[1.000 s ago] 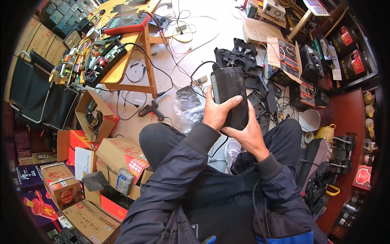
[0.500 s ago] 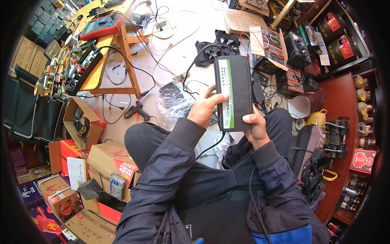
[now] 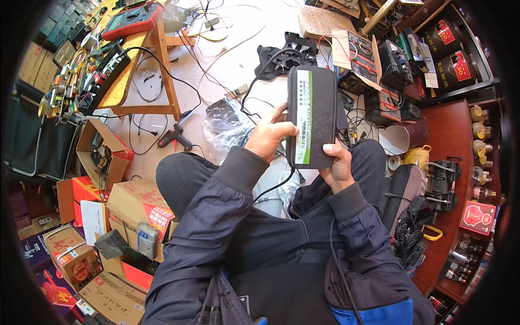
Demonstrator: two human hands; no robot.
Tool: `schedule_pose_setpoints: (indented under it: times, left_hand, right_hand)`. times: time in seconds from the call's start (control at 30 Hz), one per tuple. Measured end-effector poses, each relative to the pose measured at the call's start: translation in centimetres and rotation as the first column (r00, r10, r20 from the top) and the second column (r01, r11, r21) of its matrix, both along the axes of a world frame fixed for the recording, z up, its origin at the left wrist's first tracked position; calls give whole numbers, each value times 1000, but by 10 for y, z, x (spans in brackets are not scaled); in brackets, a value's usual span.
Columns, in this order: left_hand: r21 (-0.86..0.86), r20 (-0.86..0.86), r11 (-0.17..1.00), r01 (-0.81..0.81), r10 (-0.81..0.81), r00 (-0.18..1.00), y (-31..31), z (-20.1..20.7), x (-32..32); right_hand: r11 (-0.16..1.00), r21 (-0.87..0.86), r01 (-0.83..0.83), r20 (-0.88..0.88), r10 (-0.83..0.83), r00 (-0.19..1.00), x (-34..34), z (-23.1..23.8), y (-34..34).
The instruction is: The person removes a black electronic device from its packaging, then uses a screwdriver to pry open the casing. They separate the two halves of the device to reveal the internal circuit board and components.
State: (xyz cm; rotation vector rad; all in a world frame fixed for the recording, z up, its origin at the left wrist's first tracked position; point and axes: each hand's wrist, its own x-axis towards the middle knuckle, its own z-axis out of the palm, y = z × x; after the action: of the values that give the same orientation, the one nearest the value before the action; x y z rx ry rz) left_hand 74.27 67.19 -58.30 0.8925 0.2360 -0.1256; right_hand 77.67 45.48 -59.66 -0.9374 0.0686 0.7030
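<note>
A black rectangular battery charger with a green and white label strip is held up above my crossed legs. My left hand grips its left edge, thumb laid over the label and the other fingers partly hidden behind it. At the lower right corner my right hand holds it, thumb pressed on the front face and fingers underneath. One black cable leaves the charger's bottom end and runs down to my lap. Another black cable arcs from its top end toward the floor on the left.
A glue gun and a clear plastic bag lie on the floor to the left. A wooden bench carries a red multimeter. Opened cardboard boxes crowd the lower left; a reddish cabinet stands right.
The charger stays in both hands and is turned slightly, its label side still toward me. The surroundings have shifted slightly left in the view.
</note>
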Motion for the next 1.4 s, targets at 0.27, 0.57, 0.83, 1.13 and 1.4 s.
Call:
schedule_pose_setpoints:
  times: [0.27, 0.57, 0.83, 1.13, 1.4]
  left_hand:
    - [-7, 0, 1000, -5, 5, 1000, 0, 0, -1]
    - [-12, -2, 1000, -18, 18, 1000, 0, -1, -1]
    - [-23, -1, 999, -22, 22, 1000, -1, -3, 0]
    - [-5, -2, 1000, -19, 19, 1000, -1, -3, 0]
    - [9, 21, 1000, -17, 17, 1000, 0, -3, 0]
  right_hand:
    - [1000, 18, -3, -1, 3, 1000, 0, -4, -1]
    - [1000, 9, 1, -9, -1, 1000, 0, -4, -1]
    - [1000, 16, 8, -12, -8, 1000, 0, -5, -1]
    - [1000, 4, 11, -25, -11, 1000, 0, -4, -1]
    - [999, -50, 3, -15, -4, 1000, 0, -6, -1]
